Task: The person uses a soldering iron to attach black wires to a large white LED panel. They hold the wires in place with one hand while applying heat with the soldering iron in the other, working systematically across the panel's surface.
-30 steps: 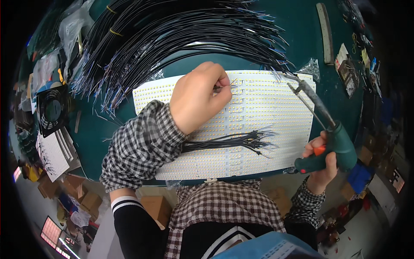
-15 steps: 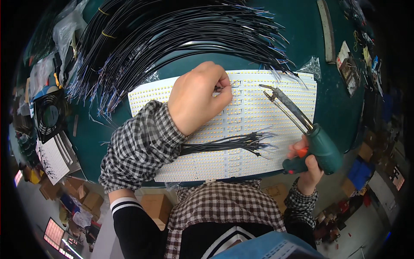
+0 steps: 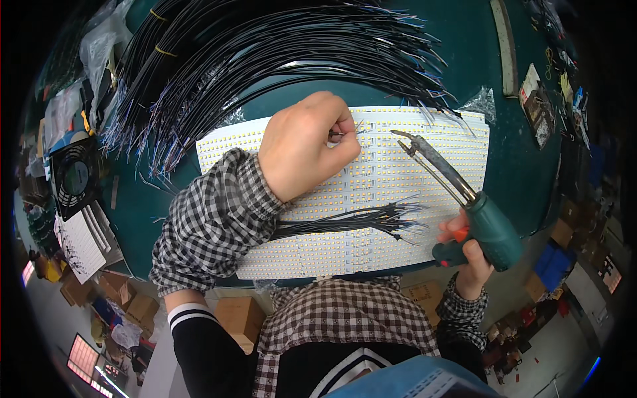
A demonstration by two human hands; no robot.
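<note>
A person in checked sleeves and a brown checked apron (image 3: 348, 305) worked at a green tabletop (image 3: 464, 56), both hands occupied above a white panel (image 3: 391, 176) dotted with rows of small yellow lights. The left hand (image 3: 308, 149), its thumb and fingers pinched together, gripped a thin dark wire (image 3: 336, 136) over the panel's upper middle, the fine bare ends poking out to the right of the fingertips. The right hand (image 3: 474, 265) was closed around the handle of a green soldering gun (image 3: 494, 229), fingers beside its orange trigger (image 3: 460, 234). The tool's metal tip (image 3: 400, 134) pointed left, near the wire ends yet apart from them; whether it met the panel could not be told. Below the left hand, a small bunch of black wires (image 3: 352, 220) lay across the panel, its frayed ends fanned to the right. Beyond the panel, a great sheaf of black cables (image 3: 285, 56) arched over the tabletop, bound in places with yellow ties (image 3: 166, 52). At left sat a black fan (image 3: 73, 174), just above a stack of white sheets (image 3: 83, 242)
</note>
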